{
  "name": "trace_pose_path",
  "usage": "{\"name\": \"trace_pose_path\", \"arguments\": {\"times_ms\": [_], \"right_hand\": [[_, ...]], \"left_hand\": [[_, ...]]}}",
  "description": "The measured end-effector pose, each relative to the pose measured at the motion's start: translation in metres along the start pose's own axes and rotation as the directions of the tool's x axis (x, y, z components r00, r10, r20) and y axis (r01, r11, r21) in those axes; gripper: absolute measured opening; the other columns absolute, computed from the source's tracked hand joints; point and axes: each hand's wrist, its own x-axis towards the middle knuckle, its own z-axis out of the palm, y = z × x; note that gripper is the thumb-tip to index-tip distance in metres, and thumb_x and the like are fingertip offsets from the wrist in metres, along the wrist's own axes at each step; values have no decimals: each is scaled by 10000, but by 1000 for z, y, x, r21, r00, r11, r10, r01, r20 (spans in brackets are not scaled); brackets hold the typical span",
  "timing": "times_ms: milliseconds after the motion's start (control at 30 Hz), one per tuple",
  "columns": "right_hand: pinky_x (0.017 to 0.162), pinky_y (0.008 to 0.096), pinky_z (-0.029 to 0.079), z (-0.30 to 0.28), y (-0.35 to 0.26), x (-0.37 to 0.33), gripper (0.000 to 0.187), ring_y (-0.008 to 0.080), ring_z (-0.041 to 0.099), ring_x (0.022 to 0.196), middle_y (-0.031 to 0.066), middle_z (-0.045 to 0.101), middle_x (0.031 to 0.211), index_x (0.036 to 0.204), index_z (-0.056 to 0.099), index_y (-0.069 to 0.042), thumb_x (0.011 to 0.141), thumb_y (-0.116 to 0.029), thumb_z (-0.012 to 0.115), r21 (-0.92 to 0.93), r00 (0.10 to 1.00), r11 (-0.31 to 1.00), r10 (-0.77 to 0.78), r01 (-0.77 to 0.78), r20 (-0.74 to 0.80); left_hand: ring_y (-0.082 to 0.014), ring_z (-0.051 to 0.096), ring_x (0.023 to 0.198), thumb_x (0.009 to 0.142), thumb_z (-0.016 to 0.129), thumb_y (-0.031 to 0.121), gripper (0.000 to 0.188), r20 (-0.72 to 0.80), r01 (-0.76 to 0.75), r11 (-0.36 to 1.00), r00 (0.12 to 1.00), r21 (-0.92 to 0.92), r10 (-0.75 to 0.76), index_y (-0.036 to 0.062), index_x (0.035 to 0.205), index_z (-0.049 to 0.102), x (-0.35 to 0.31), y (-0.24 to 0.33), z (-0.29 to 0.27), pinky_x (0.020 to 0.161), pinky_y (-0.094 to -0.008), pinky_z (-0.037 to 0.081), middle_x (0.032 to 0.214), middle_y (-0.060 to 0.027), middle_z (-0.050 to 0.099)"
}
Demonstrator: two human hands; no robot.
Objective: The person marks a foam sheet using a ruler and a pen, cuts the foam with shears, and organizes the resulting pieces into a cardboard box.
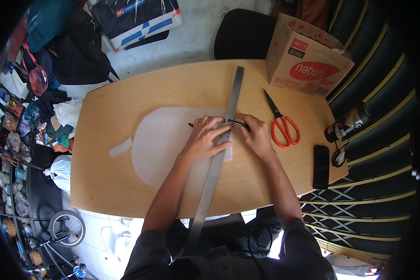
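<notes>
A long metal ruler (211, 173) lies slanted across the table, its near end reaching past the front edge toward my body. Beneath it is a pale, thin sheet (161, 140) with a rounded left end. My left hand (206, 140) presses on the ruler and sheet with spread fingers. By its far left side pokes out a small dark tip (190, 124), whose kind I cannot make out. In my right hand (255, 134), just right of the ruler, is a black pen (236, 122) pointing left over the ruler. Orange-handled scissors (284, 126) lie slightly open to the right.
A pale strip (121, 148) lies left of the sheet on the wooden table (102, 186). At the back right stands an open cardboard box (308, 60). A black case (321, 166) and a dark can (347, 122) are at the right edge, beside a folding metal gate (373, 154).
</notes>
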Motion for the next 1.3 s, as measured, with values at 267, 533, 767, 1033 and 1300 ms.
{"name": "trace_pose_path", "arguments": {"times_ms": [267,533,767,1033,1300], "right_hand": [[769,395,530,-5,-17,-6,240,298,675,864,53,702,1033,989,744,-73,768,-159,781,-95,919,994,-14,56,395],[830,420,531,-8,-12,-11,289,301,671,960,41,689,1114,1086,718,-84,815,-183,735,-236,913,968,16,88,408],[779,438,523,-2,-12,-20,228,310,662,909,67,667,990,994,690,-59,805,-176,738,-245,936,966,7,84,352],[782,439,521,2,-17,-23,302,309,661,934,74,659,1039,1034,658,-48,801,-220,742,-292,930,955,60,52,362],[810,435,524,16,-13,-29,261,304,662,965,60,654,1098,1015,658,-73,809,-214,734,-286,975,958,40,26,220]], "left_hand": [[-274,513,1118,842,668,111,158,-42,25,990,999,140,-20,74,996,672,-9,-10,9,966,-446,379,1223,-67,576],[-294,545,1079,816,642,74,217,95,-24,972,995,236,1,62,1032,653,-1,-15,-8,954,-473,399,1178,-82,618],[-289,418,1350,916,616,418,475,268,33,910,950,414,-157,63,1231,611,-23,7,-24,1139,-556,277,1441,-77,510],[-317,356,1410,919,603,467,628,257,90,902,942,421,-214,80,1403,497,-42,-1,-28,1158,-562,249,1524,-74,423],[-328,321,1431,889,641,484,680,238,39,942,963,333,-124,98,1427,491,-51,-12,-32,1171,-533,216,1532,-85,414]]}}
